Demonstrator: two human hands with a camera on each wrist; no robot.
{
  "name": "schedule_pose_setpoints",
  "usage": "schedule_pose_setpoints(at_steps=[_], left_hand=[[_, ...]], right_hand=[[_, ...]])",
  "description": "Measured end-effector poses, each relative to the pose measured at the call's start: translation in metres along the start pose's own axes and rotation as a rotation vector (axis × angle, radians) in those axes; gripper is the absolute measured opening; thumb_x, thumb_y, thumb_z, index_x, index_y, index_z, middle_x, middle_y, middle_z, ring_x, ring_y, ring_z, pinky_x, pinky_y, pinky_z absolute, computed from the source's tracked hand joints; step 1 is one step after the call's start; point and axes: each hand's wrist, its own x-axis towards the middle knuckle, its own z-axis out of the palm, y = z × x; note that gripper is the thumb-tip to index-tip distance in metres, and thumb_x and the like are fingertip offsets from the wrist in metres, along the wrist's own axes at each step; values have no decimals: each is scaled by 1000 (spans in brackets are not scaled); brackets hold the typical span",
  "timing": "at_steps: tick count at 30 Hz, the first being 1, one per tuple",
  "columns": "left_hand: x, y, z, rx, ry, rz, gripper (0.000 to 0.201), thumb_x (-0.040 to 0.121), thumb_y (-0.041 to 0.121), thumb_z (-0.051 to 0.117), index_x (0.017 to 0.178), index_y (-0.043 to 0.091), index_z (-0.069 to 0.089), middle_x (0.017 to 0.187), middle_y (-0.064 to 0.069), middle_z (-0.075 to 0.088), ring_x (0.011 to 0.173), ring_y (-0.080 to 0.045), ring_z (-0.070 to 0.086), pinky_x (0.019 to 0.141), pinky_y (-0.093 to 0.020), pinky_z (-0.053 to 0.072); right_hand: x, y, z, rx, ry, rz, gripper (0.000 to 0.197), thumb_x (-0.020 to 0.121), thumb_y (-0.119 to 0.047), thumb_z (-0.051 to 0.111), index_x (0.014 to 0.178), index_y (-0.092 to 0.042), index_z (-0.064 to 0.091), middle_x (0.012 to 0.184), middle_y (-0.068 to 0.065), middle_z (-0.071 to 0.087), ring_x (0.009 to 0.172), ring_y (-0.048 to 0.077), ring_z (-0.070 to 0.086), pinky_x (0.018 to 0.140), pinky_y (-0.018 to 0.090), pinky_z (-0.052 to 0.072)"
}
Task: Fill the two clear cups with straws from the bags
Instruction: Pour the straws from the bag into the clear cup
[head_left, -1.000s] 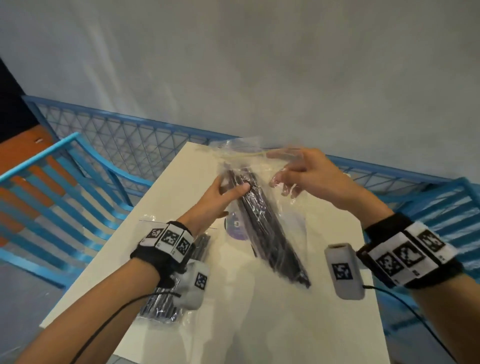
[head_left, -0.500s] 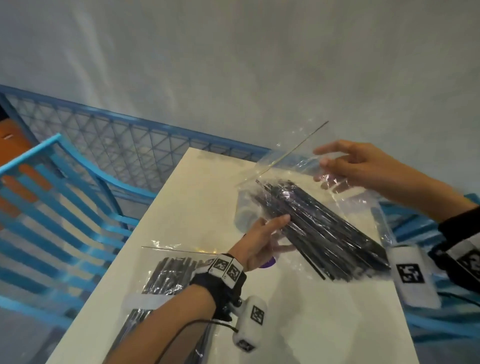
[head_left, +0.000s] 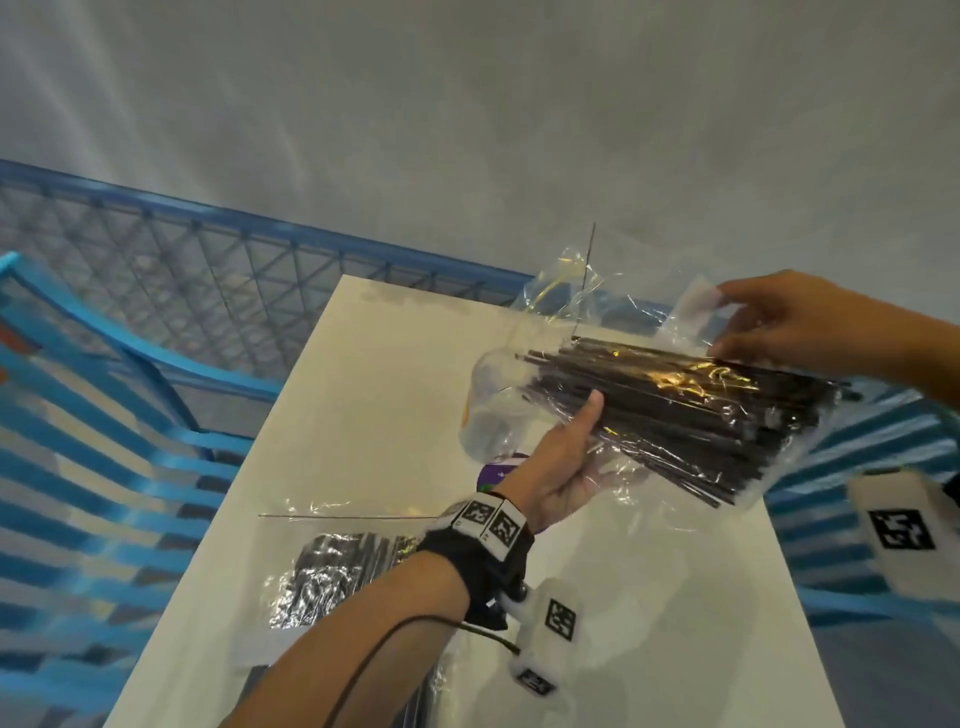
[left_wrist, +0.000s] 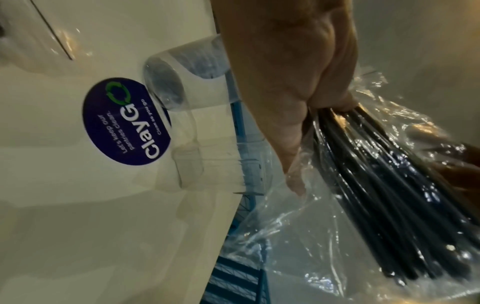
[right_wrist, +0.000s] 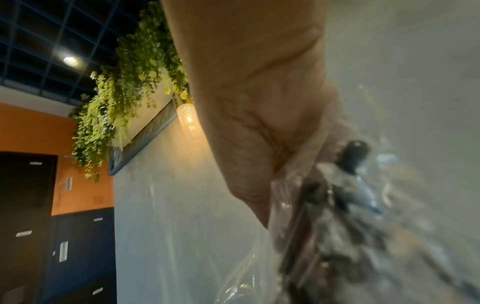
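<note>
A clear bag of black straws (head_left: 701, 410) hangs tilted above the white table (head_left: 363, 389), its open mouth toward the left. My left hand (head_left: 582, 431) grips it from below, thumb on top of the straws. My right hand (head_left: 753, 332) pinches the bag's upper right edge. In the left wrist view the left hand (left_wrist: 298, 102) clutches the straws through the bag (left_wrist: 389, 205). Two clear cups (left_wrist: 187, 82) (left_wrist: 207, 164) stand on the table beside a purple sticker (left_wrist: 127, 123). In the head view the cups (head_left: 493, 410) show partly through the plastic. The right wrist view shows my right hand (right_wrist: 259, 123) on blurred plastic.
A second bag of black straws (head_left: 337, 571) lies on the table near my left forearm. Blue slatted chairs stand to the left (head_left: 104, 415) and to the right (head_left: 857, 467). A blue mesh railing (head_left: 208, 270) runs behind the table, before a grey wall.
The bag has risen off the table and swung to the right, closer to level. My right hand slid right along its upper edge; my left hand kept its grip.
</note>
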Motion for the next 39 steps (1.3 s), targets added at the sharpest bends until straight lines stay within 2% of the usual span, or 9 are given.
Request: schedule_pose_setpoints(at_steps=[3,7,17,20,26,29,31,34,39], left_hand=[[0,4,6,-21,-18,-38,44,92,35,52,124,5,52,123,-14,63,111,-27,62,85,-52,53],[1,4,13,-71,-45,-42,59,87,35,58,134,3,44,130,-18,59,117,-30,59,88,-52,53],[-7,6,21,-154,-71,-10,24,98,24,46,99,5,60,98,-13,72,90,-24,70,84,-39,55],[-9,7,25,-171,-72,-3,25,99,24,43,99,4,59,95,-13,73,87,-24,71,83,-37,55],[-8,11,29,-230,-51,1,28,98,25,44,106,2,57,101,-16,71,92,-26,69,83,-37,56],[-5,14,29,-259,-57,1,30,98,26,44,111,2,56,106,-17,69,95,-28,68,83,-37,56],[-3,15,28,-282,-55,1,33,98,26,44,115,0,54,107,-19,68,93,-28,69,80,-37,58],[-1,14,27,-292,-49,-5,34,98,25,44,117,-1,54,108,-19,68,95,-29,68,81,-37,58],[2,7,29,-275,-27,-28,35,97,24,45,118,-3,54,108,-20,68,98,-30,66,82,-39,57]], right_hand=[[7,-10,-4,-85,2,-27,39,84,-17,69,122,-17,59,86,-6,65,72,1,57,61,18,36],[20,-24,-7,-198,-40,-64,39,83,-17,70,122,-18,61,95,3,72,76,15,63,65,21,40],[34,-44,-32,-312,-216,15,26,87,-38,63,112,-38,59,86,-13,71,78,16,71,93,41,49],[33,-41,-39,-278,-287,45,32,78,-48,67,109,-45,58,84,-10,74,86,19,69,89,48,52],[27,-28,-51,-31,-205,43,72,47,-78,69,114,-58,52,102,-12,72,94,16,67,72,35,55],[18,-18,-51,97,-176,60,62,56,-69,75,113,-62,52,110,-12,69,99,16,65,71,36,57],[13,-12,-43,176,-194,82,56,63,-45,80,111,-60,55,109,-10,68,98,17,66,68,37,59],[10,-6,-27,232,-207,58,54,67,-20,80,108,-50,62,97,-8,73,85,16,73,61,32,60],[13,3,-13,234,-178,24,34,77,-5,73,103,-28,70,93,-5,75,78,16,73,61,27,60]])
